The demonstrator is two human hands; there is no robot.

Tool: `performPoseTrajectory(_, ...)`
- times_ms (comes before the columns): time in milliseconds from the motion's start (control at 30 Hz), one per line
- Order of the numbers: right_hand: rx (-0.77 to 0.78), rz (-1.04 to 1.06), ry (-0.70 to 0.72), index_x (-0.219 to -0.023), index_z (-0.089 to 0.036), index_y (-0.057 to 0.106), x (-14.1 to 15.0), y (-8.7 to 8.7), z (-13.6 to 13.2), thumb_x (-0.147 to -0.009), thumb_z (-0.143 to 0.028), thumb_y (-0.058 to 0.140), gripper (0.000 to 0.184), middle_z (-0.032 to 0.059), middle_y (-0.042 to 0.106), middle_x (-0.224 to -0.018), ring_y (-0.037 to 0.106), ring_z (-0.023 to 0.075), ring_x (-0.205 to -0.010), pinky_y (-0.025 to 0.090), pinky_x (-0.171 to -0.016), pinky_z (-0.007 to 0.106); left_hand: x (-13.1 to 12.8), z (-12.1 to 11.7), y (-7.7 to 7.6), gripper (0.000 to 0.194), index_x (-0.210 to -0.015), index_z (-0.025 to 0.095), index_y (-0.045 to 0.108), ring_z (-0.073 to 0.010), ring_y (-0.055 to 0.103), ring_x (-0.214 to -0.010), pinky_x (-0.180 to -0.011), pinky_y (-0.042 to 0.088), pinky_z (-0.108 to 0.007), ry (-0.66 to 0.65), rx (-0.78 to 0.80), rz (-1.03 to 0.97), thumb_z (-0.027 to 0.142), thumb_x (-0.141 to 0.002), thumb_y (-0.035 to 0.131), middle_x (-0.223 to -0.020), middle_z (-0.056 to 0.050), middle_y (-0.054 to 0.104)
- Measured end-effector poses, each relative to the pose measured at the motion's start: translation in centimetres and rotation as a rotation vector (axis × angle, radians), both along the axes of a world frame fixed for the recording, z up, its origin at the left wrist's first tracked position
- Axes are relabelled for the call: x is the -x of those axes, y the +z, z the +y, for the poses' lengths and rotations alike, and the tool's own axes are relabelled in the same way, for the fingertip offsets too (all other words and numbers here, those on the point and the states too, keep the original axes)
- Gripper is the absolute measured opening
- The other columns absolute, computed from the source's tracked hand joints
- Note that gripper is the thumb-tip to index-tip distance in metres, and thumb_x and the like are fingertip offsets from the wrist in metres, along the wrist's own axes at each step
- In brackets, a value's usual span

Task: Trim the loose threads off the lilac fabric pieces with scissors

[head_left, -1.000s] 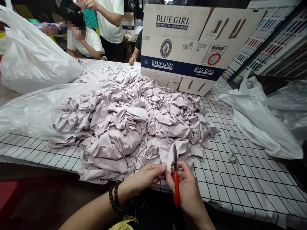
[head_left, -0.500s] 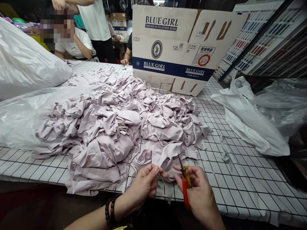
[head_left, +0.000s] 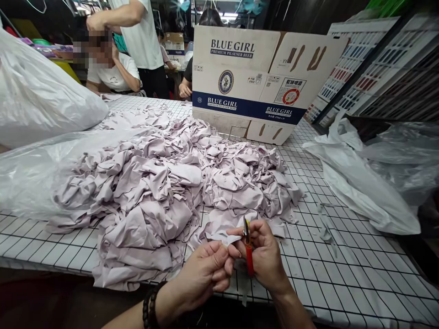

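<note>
"What's different from half a second ago?"

"The hands are closer together. The right hand [head_left: 265, 256] was apart from the left hand [head_left: 207, 269], and the red-handled snips [head_left: 249, 261] leaned to the left; now they stand nearly upright, just beside the left fingertips. The view has tipped up too, so the dark top of a head [head_left: 210, 18] shows above the carton [head_left: 240, 73]."

"Can you read the carton?"

"'BLUE GIRL PREMIUM PILSENER BEER' at the top, and 'BLUE GIRL' twice more on the dark blue band. There's a round crest, and a label with Chinese characters and a red ring. Most of the small print is too tiny to make out."

"And the cloth?"

"The lilac cloth [head_left: 221, 231] lies right at the fingertips, in front of the lilac heap [head_left: 147, 228] on the grid-patterned table [head_left: 363, 278]. The left thumb and forefinger pinch its near edge; I can't see how much is tucked between them."

"What about the right fingers?"

"They're wrapped round the snips, with the forefinger reaching over to the cloth's right end. The blades point up, next to that end. I can't tell whether they're parted."
</note>
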State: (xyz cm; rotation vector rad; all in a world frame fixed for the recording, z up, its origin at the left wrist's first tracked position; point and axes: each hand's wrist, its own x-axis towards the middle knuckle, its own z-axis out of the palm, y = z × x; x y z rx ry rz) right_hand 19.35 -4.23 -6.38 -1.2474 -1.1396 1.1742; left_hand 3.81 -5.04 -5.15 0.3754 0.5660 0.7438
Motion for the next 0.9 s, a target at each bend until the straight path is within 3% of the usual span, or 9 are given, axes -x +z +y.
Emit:
performPoseTrajectory(133,0.021,0.063,-0.027,-0.084,-0.026,0.047,0.7,-0.1,-0.3,-0.063,-0.021,0.085,0.043,0.0006,0.073,-0.084,0.067,0.0151,-0.064,0.058,-0.064,0.029,0.3,0.5,-0.5,0.044,-0.072,0.014,0.071,-0.0076,0.041,-0.052,-0.048,0.032,-0.021,0.180,-0.409,0.403,0.057,-0.077,0.069,-0.071,-0.002,0.052)
performPoseTrajectory(200,0.029,0.072,-0.074,-0.086,-0.026,0.048,1.1,-0.3,-0.2,-0.065,-0.025,0.084,0.042,0.0016,0.072,-0.083,0.070,0.0189,-0.072,0.059,-0.066,0.031,0.7,0.7,-0.4,0.045,-0.068,0.016,0.074,-0.0161,0.053,-0.079,-0.069,0.044,-0.025,0.304,-0.584,0.617,0.057,-0.081,0.064,-0.088,-0.006,0.054)
performPoseTrajectory(300,0.051,0.099,-0.062,-0.084,-0.026,0.047,2.1,-0.6,0.0,-0.062,-0.031,0.086,0.045,0.0020,0.072,-0.081,0.071,0.0219,-0.077,0.060,-0.066,0.032,1.3,0.9,0.1,0.044,-0.067,0.018,0.075,-0.0260,0.052,-0.109,-0.092,0.043,-0.034,0.386,-0.703,0.741,0.056,-0.084,0.060,-0.118,-0.011,0.054)
performPoseTrajectory(400,0.100,0.161,-0.001,-0.082,-0.026,0.046,2.8,-1.0,0.1,-0.060,-0.033,0.087,0.047,-0.0025,0.069,-0.071,0.067,0.0175,-0.061,0.056,-0.055,0.027,1.4,1.2,0.4,0.046,-0.065,0.016,0.073,-0.0175,0.062,-0.072,-0.061,0.048,-0.029,0.305,-0.629,0.600,0.058,-0.082,0.061,-0.125,-0.014,0.057)
performPoseTrajectory(533,0.148,0.171,0.046,-0.084,-0.026,0.046,1.9,-0.9,0.0,-0.065,-0.036,0.084,0.044,-0.0041,0.066,-0.069,0.059,0.0134,-0.050,0.050,-0.047,0.024,1.1,2.0,-0.3,0.049,-0.065,0.014,0.065,-0.0067,0.044,-0.036,-0.039,0.034,-0.022,0.251,-0.498,0.377,0.061,-0.079,0.064,-0.068,-0.005,0.063)
performPoseTrajectory(600,0.137,0.063,0.006,-0.082,-0.026,0.046,0.8,0.0,-0.4,-0.066,-0.035,0.083,0.041,-0.0027,0.066,-0.075,0.060,0.0134,-0.056,0.050,-0.051,0.024,1.0,2.2,-0.8,0.049,-0.064,0.014,0.064,-0.0079,0.045,-0.036,-0.041,0.036,-0.021,0.272,-0.517,0.392,0.061,-0.080,0.063,-0.050,0.002,0.049)
performPoseTrajectory(700,0.082,-0.280,-0.029,-0.075,-0.025,0.045,-1.1,2.0,-1.2,-0.065,-0.033,0.081,0.039,-0.0064,0.055,-0.064,0.051,0.0117,-0.054,0.044,-0.050,0.022,1.3,2.4,-1.2,0.048,-0.067,0.014,0.066,-0.0062,0.044,-0.037,-0.041,0.036,-0.021,0.268,-0.603,0.494,0.058,-0.084,0.059,-0.056,0.002,0.047)
performPoseTrajectory(800,0.093,-0.670,0.063,-0.075,-0.027,0.041,-2.2,3.4,-1.9,-0.062,-0.035,0.080,0.042,-0.0094,0.043,-0.055,0.042,0.0117,-0.048,0.036,-0.045,0.023,1.8,2.4,-1.1,0.043,-0.074,0.014,0.067,-0.0066,0.046,-0.042,-0.043,0.038,-0.021,0.173,-0.707,0.580,0.050,-0.091,0.052,-0.066,0.000,0.049)
performPoseTrajectory(900,0.154,-0.913,0.176,-0.079,-0.027,0.041,-2.6,3.8,-2.0,-0.067,-0.043,0.074,0.039,-0.0078,0.052,-0.058,0.049,0.0147,-0.051,0.039,-0.049,0.025,2.1,2.5,-0.8,0.041,-0.072,0.014,0.062,-0.0079,0.049,-0.049,-0.049,0.041,-0.021,0.101,-0.817,0.623,0.042,-0.096,0.045,-0.068,-0.001,0.048)
